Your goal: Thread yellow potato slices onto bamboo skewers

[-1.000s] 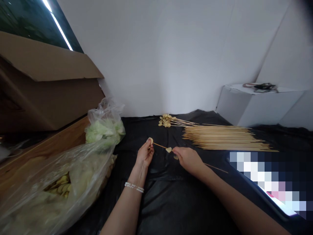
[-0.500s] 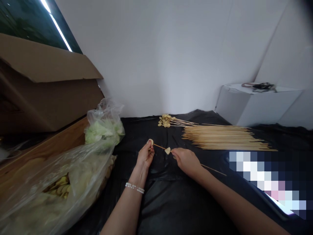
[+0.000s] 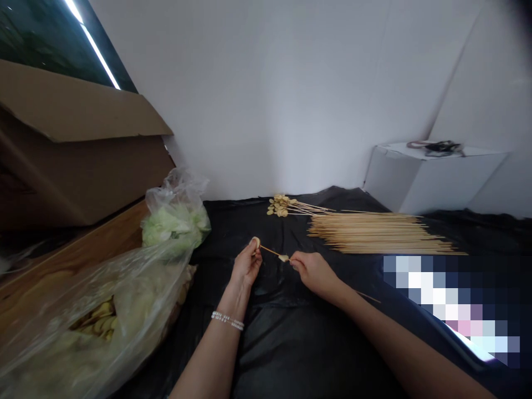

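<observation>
Between the thumb and fingers of my left hand (image 3: 247,267) is a pale potato slice (image 3: 256,242), at the far end of a thin wooden skewer (image 3: 269,250). My right hand (image 3: 316,275) pinches that skewer farther down its length. Another potato slice (image 3: 283,258) is threaded on the stick just in front of my right fingertips, seen nearly edge-on. The skewer's tail shows beyond my right wrist. Whether the point passes through the slice in my left fingers is hidden.
Several bare skewers (image 3: 382,233) lie in rows behind my right hand, beside skewers bearing slices (image 3: 279,205). At left are a plastic bag of slices (image 3: 145,299), a bag of pale green vegetable (image 3: 170,224) and a cardboard box (image 3: 91,172). A lit, blurred-out screen (image 3: 449,310) lies right.
The slice near my right fingers has turned from broad side to nearly edge-on. My right hand has shifted very slightly left, and the view has moved a little. My left hand keeps its grip.
</observation>
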### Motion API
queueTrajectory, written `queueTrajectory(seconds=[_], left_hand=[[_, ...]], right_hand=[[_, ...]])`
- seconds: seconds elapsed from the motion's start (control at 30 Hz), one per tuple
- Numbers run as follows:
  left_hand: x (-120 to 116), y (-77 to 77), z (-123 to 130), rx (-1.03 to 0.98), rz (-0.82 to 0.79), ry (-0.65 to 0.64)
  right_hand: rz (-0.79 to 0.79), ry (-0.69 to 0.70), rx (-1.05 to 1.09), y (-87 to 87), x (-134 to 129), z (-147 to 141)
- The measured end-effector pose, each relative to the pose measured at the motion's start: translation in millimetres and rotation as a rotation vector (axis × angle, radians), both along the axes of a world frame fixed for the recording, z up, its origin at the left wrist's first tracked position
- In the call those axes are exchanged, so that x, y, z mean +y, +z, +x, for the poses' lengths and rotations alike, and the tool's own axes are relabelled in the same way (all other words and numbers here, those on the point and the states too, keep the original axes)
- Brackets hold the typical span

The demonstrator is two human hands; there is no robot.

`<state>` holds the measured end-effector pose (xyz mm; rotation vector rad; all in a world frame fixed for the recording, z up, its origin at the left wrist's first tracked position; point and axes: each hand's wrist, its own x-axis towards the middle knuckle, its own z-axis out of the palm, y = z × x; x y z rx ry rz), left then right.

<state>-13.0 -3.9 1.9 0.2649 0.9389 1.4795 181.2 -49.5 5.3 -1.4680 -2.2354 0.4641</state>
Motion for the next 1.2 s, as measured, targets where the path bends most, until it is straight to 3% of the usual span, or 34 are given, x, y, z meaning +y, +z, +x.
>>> queueTrajectory(seconds=[0.23, 0.73, 0.9, 1.03, 1.2], left_hand=[[0.0, -0.1, 0.0, -0.021, 0.002, -0.023], [-2.2, 0.7, 6.8, 0.024, 0.001, -0.028], [-1.7, -0.1, 7.2, 0.029, 0.015, -0.047], [-2.2, -1.8, 7.4, 0.028, 0.015, -0.067], [-2.3, -3.1, 7.9, 0.031, 0.012, -0.066]], right_hand=[[0.112, -0.012, -0.055, 0.1, -4.9, -4.2], [0.062, -0.027, -0.036, -1.8, -4.6, -5.7], [-0.015, 0.034, 0.085, -1.8, -0.1, -1.9], [0.013, 0.061, 0.140, -2.6, 0.9, -0.9], [0.065, 0.004, 0.046, -4.8, -2.2, -3.5]])
